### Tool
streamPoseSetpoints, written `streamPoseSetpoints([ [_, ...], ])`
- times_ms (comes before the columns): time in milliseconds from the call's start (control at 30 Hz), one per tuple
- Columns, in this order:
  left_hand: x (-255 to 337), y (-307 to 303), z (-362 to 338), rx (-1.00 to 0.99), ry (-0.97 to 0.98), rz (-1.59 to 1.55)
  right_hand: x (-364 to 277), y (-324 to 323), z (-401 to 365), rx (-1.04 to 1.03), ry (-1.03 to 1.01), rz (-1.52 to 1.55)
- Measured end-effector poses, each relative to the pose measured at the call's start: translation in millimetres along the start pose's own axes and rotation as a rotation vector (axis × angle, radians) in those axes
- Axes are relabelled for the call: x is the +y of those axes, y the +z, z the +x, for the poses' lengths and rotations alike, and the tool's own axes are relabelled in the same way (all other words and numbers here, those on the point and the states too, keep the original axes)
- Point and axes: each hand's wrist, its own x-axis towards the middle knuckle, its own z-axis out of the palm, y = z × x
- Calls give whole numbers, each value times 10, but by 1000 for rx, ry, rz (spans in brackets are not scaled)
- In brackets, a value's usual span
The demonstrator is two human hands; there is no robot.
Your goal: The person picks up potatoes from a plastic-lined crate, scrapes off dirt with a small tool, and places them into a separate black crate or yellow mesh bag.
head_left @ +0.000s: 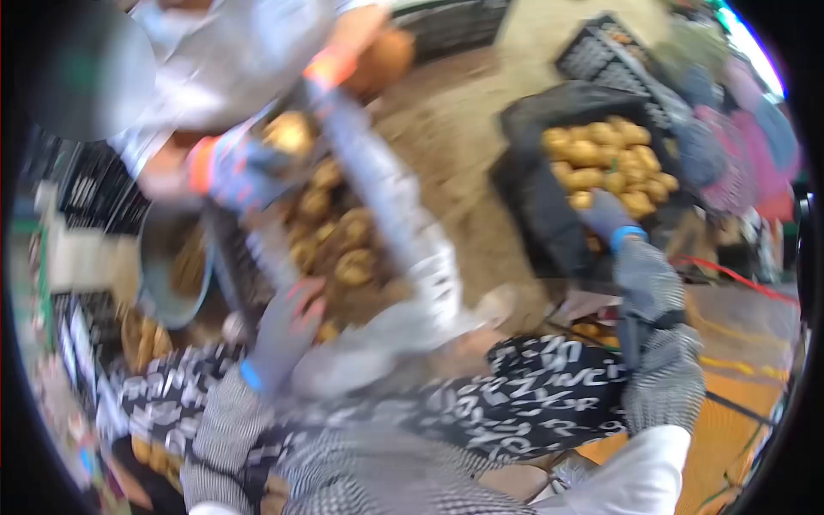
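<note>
My right hand [608, 216], in a grey glove with a blue cuff, lies at the near edge of the potatoes [605, 154] in a black lined crate [536, 146]. Its fingertips are hard to make out among them. My left hand [287, 330], gloved in grey with a blue cuff, is at the near left edge of a crate of soil-covered potatoes [354, 225]. Blur hides what its fingers hold, if anything. Pale plastic sheeting [421, 266] runs along that crate's right side.
A person opposite, in blue and orange gloves [245, 170], reaches into the potatoes. A grey-blue bucket [176, 318] stands at left, black crates [103, 184] behind it. Another black crate [605, 56] stands at upper right, beside bundles of pink and blue net bags [730, 163].
</note>
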Motion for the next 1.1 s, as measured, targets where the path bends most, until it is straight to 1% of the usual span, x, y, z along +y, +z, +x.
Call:
streamPoseSetpoints([
  [33, -243, 0, -155, -96, -96, 79, 102, 147, 79, -20, -29, 181],
  [67, -399, 17, -276, -188, -118, 239, 204, 293, 162, -45, -55, 362],
  [100, -503, 28, -362, -307, -119, 283, 314, 435, 238, -56, -133, 620],
  [133, -447, 2, -403, -412, -94, 367, 455, 527, 297, -75, -153, 590],
  [167, -423, 54, -421, -555, -33, 355, 517, 581, 306, -79, -163, 558],
  [200, -421, 90, -420, -692, 43, 334, 381, 447, 203, -100, -127, 441],
  [233, -379, 77, -432, -758, -34, 278, 267, 259, 106, -116, -82, 321],
  [300, -263, -3, -406, -899, -161, 161, 244, 69, 106, -2, -6, 428],
  [333, -292, -16, -344, -847, -88, 253, 286, -10, 96, 61, 43, 483],
  [367, -342, -36, -235, -793, -10, 345, 294, -136, 91, 115, -20, 514],
  [400, -401, -71, -99, -729, 72, 438, 81, -347, -13, 167, -84, 542],
  [433, -556, -20, 76, -604, -4, 401, -111, -545, -178, 172, -51, 652],
  [467, -729, 89, 243, -480, -79, 361, -406, -733, -411, 176, -73, 706],
  [533, -922, 268, 555, -652, -51, 525, -922, -962, -829, 185, -116, 819],
  [567, -959, 392, 640, -739, -36, 608, -1124, -984, -1015, 202, -150, 824],
  [667, -803, 958, 551, -350, -100, 408, -1598, -901, -1548, 240, -215, 860],
  [700, -805, 1093, 540, -307, 21, 511, -1747, -828, -1675, 245, -222, 890],
  [767, -775, 1288, 532, -207, 260, 711, -2104, -675, -1890, 207, -149, 952],
  [800, -705, 1267, 583, -344, 171, 702, -2184, -577, -1919, 208, -194, 888],
  [833, -761, 1371, 599, -319, 110, 633, -2219, -460, -1910, 231, -233, 814],
  [867, -808, 1457, 641, -283, 71, 560, -2268, -193, -1878, 282, -281, 998],
  [900, -832, 1489, 672, -306, 70, 659, -2307, -128, -1901, 248, -278, 1001],
  [933, -927, 1459, 699, -305, 141, 600, -2345, -67, -1925, 215, -274, 1003],
  [967, -955, 1371, 679, -244, 220, 482, -2467, -63, -1951, 186, -271, 1021],
  [1000, -957, 1322, 685, -215, 211, 442, -2523, -48, -1965, 185, -281, 1047],
  [1033, -910, 1213, 692, -252, 51, 232, -2563, -13, -1980, 168, -294, 1079],
  [1067, -842, 1098, 685, -294, -116, 22, -2582, 53, -1968, 208, -338, 1045],
  [1100, -776, 1027, 631, -255, -254, -249, -2626, 157, -1965, 240, -381, 1010],
])
